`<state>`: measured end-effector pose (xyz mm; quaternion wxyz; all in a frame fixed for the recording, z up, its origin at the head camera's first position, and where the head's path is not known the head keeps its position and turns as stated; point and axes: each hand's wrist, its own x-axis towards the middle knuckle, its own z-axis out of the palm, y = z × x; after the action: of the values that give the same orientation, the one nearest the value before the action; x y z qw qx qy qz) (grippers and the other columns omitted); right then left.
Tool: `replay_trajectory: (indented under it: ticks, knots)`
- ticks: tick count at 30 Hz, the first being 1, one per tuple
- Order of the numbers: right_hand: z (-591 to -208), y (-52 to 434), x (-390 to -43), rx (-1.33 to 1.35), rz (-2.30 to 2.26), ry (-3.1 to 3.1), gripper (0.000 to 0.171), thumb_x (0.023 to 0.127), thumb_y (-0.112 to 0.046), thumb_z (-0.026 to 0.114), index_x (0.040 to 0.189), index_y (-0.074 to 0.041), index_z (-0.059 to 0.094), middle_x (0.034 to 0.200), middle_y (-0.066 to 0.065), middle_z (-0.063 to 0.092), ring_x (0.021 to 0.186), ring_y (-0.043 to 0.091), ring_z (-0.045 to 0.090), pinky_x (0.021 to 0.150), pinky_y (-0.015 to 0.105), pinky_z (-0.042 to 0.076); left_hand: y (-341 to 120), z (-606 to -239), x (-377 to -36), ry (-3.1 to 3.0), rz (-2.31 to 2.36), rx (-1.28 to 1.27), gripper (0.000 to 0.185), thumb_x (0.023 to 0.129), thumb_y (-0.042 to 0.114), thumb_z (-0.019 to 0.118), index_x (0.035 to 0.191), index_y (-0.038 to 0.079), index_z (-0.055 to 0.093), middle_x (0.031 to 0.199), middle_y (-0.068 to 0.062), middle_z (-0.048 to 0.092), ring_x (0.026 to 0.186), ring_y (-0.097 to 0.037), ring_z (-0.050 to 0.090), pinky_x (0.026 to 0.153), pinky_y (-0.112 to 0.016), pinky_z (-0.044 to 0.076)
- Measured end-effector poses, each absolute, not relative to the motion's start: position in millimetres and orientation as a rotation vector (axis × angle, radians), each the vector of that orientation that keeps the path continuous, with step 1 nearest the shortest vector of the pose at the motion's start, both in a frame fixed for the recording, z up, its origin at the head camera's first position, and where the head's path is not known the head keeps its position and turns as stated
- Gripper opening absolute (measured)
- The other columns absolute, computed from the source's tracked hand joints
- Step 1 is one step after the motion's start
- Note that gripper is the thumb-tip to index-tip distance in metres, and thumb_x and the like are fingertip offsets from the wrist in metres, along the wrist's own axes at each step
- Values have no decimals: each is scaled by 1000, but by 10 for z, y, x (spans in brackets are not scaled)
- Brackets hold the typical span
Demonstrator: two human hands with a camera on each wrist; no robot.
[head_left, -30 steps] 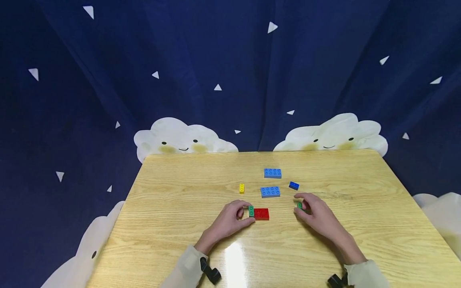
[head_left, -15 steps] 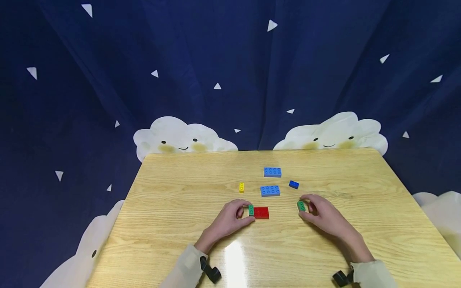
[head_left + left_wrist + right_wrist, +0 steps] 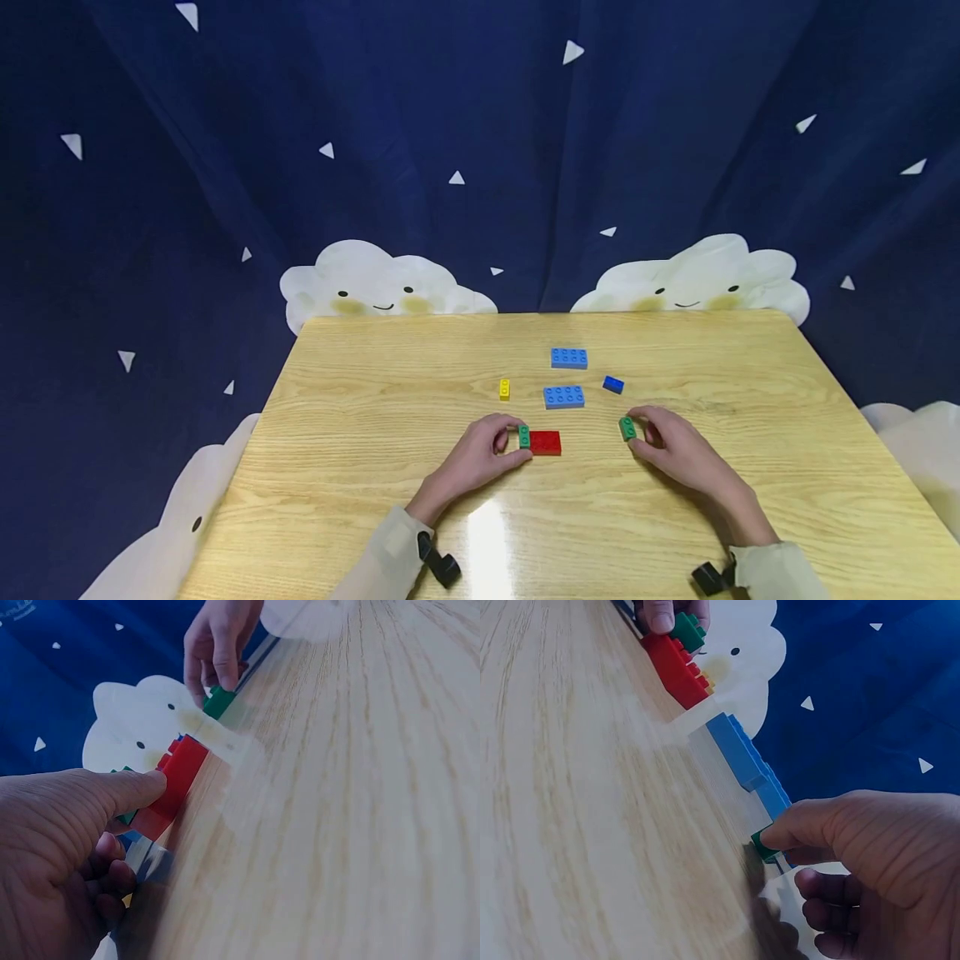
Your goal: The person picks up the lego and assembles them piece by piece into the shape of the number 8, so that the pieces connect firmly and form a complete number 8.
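Note:
A small green brick [image 3: 524, 437] sits on top of the left end of a red brick [image 3: 547, 443], which rests on the table. My left hand [image 3: 476, 454] grips this two-brick stack at its left end, thumb [image 3: 142, 787] against the near side, the forefinger at the far side. To the right, my right hand [image 3: 675, 446] pinches a second small green brick [image 3: 627, 429] between thumb and forefinger. In the right wrist view, that brick [image 3: 763, 844] is mostly covered by the thumb and is close over the tabletop. The other fingers of both hands are curled.
Two light blue bricks, one nearer [image 3: 564, 397] and one farther [image 3: 569, 358], lie beyond the hands on the wooden table [image 3: 360, 375]. A small dark blue brick [image 3: 613, 384] lies to their right, a small yellow brick [image 3: 505, 390] to their left. A dark blue curtain [image 3: 420, 100] hangs behind the table.
My right hand has shifted slightly right, and the green brick it pinches has come into fuller view, a little to the right. My left hand and the red and green stack have stayed put.

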<state>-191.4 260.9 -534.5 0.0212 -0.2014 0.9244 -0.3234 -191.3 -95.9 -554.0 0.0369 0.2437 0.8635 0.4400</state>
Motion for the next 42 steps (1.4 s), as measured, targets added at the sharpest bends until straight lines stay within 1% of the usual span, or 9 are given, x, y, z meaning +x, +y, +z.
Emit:
replay_trajectory:
  ticks: [6,11,16,21,25,29,36,42]
  knots:
    - [-5386,2601,-1920,-594,-994,2861,42,98,-14,73,136,-2,60,78,-3,50,66,7,43,59,28,36,-951,-5531,-1897,2647,1352,750,35,93,28,82,123,12,72,76,-8,54,68,-4,42,74,-24,43]
    - [-5405,2565,-1911,-576,-1009,2883,37,96,-13,75,130,-2,63,79,-3,50,67,8,43,59,27,36,-949,-5524,-1887,2645,1349,749,35,93,28,81,123,12,72,75,-7,54,68,-4,41,75,-24,43]
    - [-5446,2463,-1910,-568,-1024,2876,34,97,-19,76,127,-6,65,76,-3,49,64,8,42,59,27,35,-950,-5531,-1889,2645,1344,741,37,94,30,81,125,13,71,75,-5,52,68,-3,41,76,-24,43]
    - [-5478,2341,-1915,-621,-1030,2882,33,98,-24,76,125,-8,66,77,-4,48,65,7,42,60,28,35,-957,-5539,-1895,2658,1341,749,36,94,30,81,124,12,71,75,-6,54,68,-3,41,75,-24,43]
    - [-5483,2267,-1917,-647,-1047,2889,35,97,-23,77,126,-8,66,78,-4,49,67,9,43,62,27,36,-960,-5534,-1895,2663,1339,754,36,94,29,81,123,12,71,75,-8,54,68,-4,41,74,-24,42]
    - [-5476,2208,-1910,-671,-1108,2850,35,97,-22,77,126,-7,65,80,-4,49,67,8,44,62,27,37,-962,-5538,-1899,2665,1336,756,36,94,30,81,123,12,71,75,-7,54,68,-3,41,73,-23,41]
    - [-5463,2060,-1893,-744,-1198,2760,28,98,-23,77,121,-13,66,77,-4,48,66,7,43,61,26,38,-963,-5539,-1913,2668,1338,758,35,94,30,81,122,13,71,75,-6,53,67,-4,41,71,-23,39]
    - [-5447,1933,-1847,-783,-1206,2766,32,97,-28,77,124,-15,65,79,-3,51,67,7,45,65,26,40,-958,-5540,-1919,2676,1330,753,34,93,30,81,122,13,72,74,-5,54,66,-3,41,69,-22,38]
